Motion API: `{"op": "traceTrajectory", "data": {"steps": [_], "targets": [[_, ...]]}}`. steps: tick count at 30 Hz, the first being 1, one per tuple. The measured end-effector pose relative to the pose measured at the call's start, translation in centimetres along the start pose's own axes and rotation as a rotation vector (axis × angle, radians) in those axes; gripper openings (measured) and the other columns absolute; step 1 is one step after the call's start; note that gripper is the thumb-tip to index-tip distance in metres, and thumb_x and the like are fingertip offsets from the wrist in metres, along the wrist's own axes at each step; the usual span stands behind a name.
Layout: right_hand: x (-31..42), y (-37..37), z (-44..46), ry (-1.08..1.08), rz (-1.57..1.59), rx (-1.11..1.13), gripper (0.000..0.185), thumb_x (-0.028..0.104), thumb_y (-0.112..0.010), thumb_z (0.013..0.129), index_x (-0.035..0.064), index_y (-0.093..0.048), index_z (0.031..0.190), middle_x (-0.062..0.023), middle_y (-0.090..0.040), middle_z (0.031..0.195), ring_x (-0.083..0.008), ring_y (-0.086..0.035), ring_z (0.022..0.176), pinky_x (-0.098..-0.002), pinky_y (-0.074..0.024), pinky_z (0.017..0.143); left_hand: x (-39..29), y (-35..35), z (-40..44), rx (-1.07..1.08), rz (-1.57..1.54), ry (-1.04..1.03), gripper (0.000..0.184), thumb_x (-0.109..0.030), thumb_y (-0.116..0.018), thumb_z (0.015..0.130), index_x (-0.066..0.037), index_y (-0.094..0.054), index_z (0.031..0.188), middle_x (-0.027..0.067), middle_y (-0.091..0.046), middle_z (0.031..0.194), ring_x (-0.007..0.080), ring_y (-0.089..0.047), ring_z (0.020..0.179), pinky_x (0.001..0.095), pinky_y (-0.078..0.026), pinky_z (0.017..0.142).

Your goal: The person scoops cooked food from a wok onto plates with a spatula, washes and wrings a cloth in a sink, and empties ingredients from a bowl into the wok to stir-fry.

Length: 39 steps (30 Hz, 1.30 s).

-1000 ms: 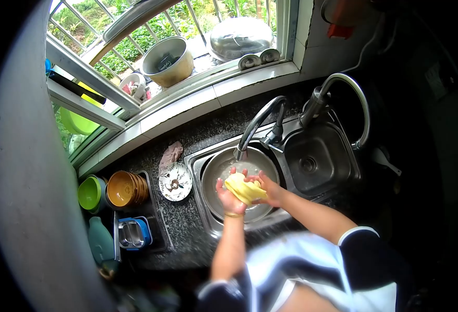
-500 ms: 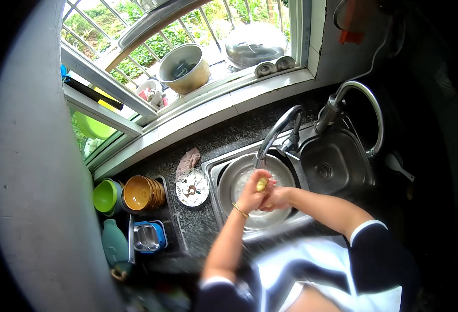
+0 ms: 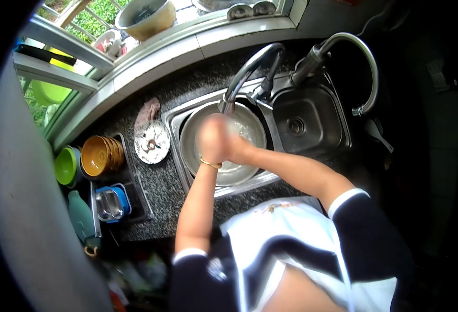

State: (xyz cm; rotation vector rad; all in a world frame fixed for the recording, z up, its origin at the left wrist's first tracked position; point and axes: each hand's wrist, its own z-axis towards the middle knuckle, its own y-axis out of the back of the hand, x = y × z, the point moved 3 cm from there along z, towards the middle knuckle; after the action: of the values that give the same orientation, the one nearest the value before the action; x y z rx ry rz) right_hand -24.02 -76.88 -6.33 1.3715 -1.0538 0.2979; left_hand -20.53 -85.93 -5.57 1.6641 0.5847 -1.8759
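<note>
My left hand [image 3: 213,138] and my right hand [image 3: 241,150] are together over a round metal basin [image 3: 253,132] with water in it. The basin stands in the left bowl of the steel sink [image 3: 174,130]. Right above my hands is the spout of a curved faucet [image 3: 252,60]. Blur covers my left hand and the fingers of both, so their grip and anything between them cannot be made out. A thin bracelet [image 3: 211,163] circles my left wrist.
Left of the sink lie a patterned plate [image 3: 152,143] and a pinkish cloth [image 3: 147,113]. Farther left are brown bowls [image 3: 96,155], a green bowl [image 3: 65,166] and a blue-edged metal box [image 3: 109,204]. A second curved faucet [image 3: 368,57] arches over the right sink bowl [image 3: 309,117].
My view has shifted, so the sink and hands appear farther left. A pale yellow piece visible in my left hand earlier cannot be seen now through the blur. My hands remain together over the basin.
</note>
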Motion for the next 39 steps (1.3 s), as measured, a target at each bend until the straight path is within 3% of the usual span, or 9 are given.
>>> {"op": "traceTrajectory", "data": {"steps": [6, 12, 15, 17, 22, 24, 27, 33, 39], "targets": [[0.2, 0.0, -2.0, -0.063, -0.292, 0.119, 0.017, 0.026, -0.06, 0.073, 0.0105, -0.064, 0.077, -0.016, -0.064, 0.08, -0.0351, -0.062, 0.075, -0.0437, -0.0498, 0.064, 2.7, -0.9, -2.8, -0.257, -0.219, 0.407, 0.035, -0.035, -0.048, 0.093, -0.013, -0.046, 0.065, -0.003, -0.042, 0.052, 0.0058, -0.039, 0.045, 0.0205, -0.031, 0.041], [-1.0, -1.5, -4.0, -0.09, -0.25, 0.054, 0.02, 0.027, -0.062, 0.071, 0.0107, -0.061, 0.083, -0.0128, -0.063, 0.075, -0.0332, -0.061, 0.071, -0.043, -0.049, 0.064, 5.2, 0.6, -5.9, -0.225, -0.868, 0.78, 0.018, -0.024, -0.047, 0.092, -0.009, -0.056, 0.093, -0.0008, -0.055, 0.084, 0.0131, -0.052, 0.077, 0.0277, -0.045, 0.069], [-3.8, -1.8, -5.5, -0.097, -0.336, 0.076, 0.03, 0.032, -0.065, 0.073, 0.0071, -0.059, 0.088, -0.0128, -0.061, 0.088, -0.0319, -0.058, 0.085, -0.0424, -0.0466, 0.074, 2.9, 4.3, -7.6, -0.229, -0.429, 0.769, 0.029, -0.027, -0.054, 0.088, -0.005, -0.057, 0.107, 0.0032, -0.057, 0.094, 0.0178, -0.056, 0.087, 0.0292, -0.043, 0.083], [-5.0, -0.4, -7.1, -0.176, -0.318, -0.064, 0.035, 0.033, -0.066, 0.074, 0.0041, -0.057, 0.091, -0.0138, -0.056, 0.096, -0.0321, -0.053, 0.093, -0.0419, -0.0438, 0.08, 7.1, 9.2, -10.2, -0.308, 0.669, 0.548, 0.042, -0.028, -0.06, 0.083, 0.0, -0.053, 0.114, 0.0118, -0.053, 0.111, 0.0223, -0.056, 0.09, 0.0293, -0.042, 0.087], [-8.6, -0.3, -10.0, -0.523, 0.015, -0.403, 0.048, 0.03, -0.068, 0.078, -0.0044, -0.049, 0.105, -0.0152, -0.049, 0.109, -0.0286, -0.047, 0.103, -0.0376, -0.0387, 0.089, 6.2, 10.6, -11.8, -0.522, 0.221, 0.873, 0.065, -0.014, -0.069, 0.074, 0.001, -0.035, 0.128, 0.0168, -0.052, 0.112, 0.0256, -0.06, 0.078, 0.0357, -0.051, 0.066], [-9.1, -0.4, -9.4, -0.492, 0.351, -0.389, 0.043, 0.03, -0.067, 0.079, -0.0025, -0.052, 0.102, -0.0124, -0.054, 0.102, -0.0222, -0.052, 0.095, -0.0335, -0.0418, 0.083, 7.4, 10.6, -11.9, -0.536, 0.072, 0.83, 0.038, -0.016, -0.071, 0.072, 0.0, -0.051, 0.1, 0.0079, -0.056, 0.081, 0.0175, -0.052, 0.059, 0.0331, -0.045, 0.052], [-9.4, -0.7, -9.8, -0.545, 0.526, -0.401, 0.033, 0.029, -0.066, 0.082, 0.0005, -0.056, 0.096, -0.0067, -0.057, 0.091, -0.0146, -0.054, 0.083, -0.0285, -0.0429, 0.075, 6.0, 10.8, -10.4, -0.584, 0.446, 0.522, 0.041, -0.01, -0.068, 0.067, -0.006, -0.027, 0.059, -0.0018, -0.028, 0.054, 0.0113, -0.024, 0.055, 0.0289, -0.025, 0.046], [-8.8, 1.4, -12.3, -0.643, 0.741, -0.352, 0.027, 0.028, -0.064, 0.083, 0.0038, -0.057, 0.093, -0.0019, -0.056, 0.084, -0.0099, -0.051, 0.077, -0.0254, -0.0411, 0.069, 4.7, 11.7, -7.4, -0.578, 0.189, 0.183, 0.024, 0.012, -0.05, 0.064, -0.002, -0.03, 0.06, 0.0129, -0.047, 0.117, 0.0203, -0.053, 0.097, 0.0273, -0.043, 0.08], [-10.3, 2.1, -14.5, -0.627, 0.796, -0.471, 0.026, 0.027, -0.065, 0.082, 0.0026, -0.058, 0.09, -0.0019, -0.057, 0.081, -0.0113, -0.051, 0.073, -0.0266, -0.0413, 0.066, -3.8, 7.4, -6.9, -0.32, 0.542, -0.179, 0.02, 0.019, -0.047, 0.062, 0.002, -0.036, 0.058, 0.021, -0.052, 0.119, 0.0364, -0.049, 0.115, 0.043, -0.039, 0.096]]}}
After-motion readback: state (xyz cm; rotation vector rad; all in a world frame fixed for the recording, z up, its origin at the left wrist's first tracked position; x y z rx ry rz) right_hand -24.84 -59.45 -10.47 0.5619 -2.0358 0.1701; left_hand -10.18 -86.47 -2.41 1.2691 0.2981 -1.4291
